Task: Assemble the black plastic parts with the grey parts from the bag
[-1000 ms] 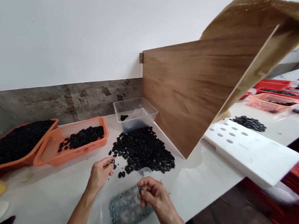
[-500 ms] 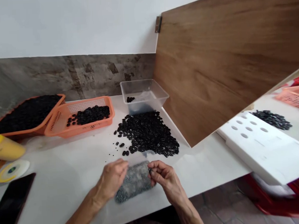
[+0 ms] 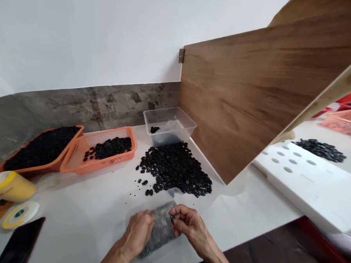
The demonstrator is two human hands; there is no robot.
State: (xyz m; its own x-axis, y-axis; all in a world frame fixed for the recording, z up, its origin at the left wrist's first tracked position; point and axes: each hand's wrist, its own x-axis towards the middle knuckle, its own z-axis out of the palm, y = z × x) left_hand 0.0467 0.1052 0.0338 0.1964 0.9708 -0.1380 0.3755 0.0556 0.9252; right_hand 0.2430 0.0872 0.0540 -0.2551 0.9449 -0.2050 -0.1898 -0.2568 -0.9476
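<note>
A clear plastic bag of small grey parts (image 3: 162,226) lies on the white table (image 3: 80,215) near its front edge. My left hand (image 3: 139,232) rests on the bag's left side, fingers curled over it. My right hand (image 3: 188,223) is at the bag's right edge and pinches a small black ring part between thumb and fingers. Just beyond the bag spreads a loose pile of black ring parts (image 3: 175,169).
An orange basket (image 3: 100,151) and an orange tray (image 3: 41,148) hold more black parts at the back left. A clear tub (image 3: 169,126) stands by a wooden divider (image 3: 250,100). A yellow cup (image 3: 10,186), tape roll (image 3: 19,213) and dark phone (image 3: 17,249) lie left; white foam board (image 3: 310,179) right.
My left hand came back from the pile's edge onto the bag. My right hand stays at the bag with the black part. The camera view shifted up and down.
</note>
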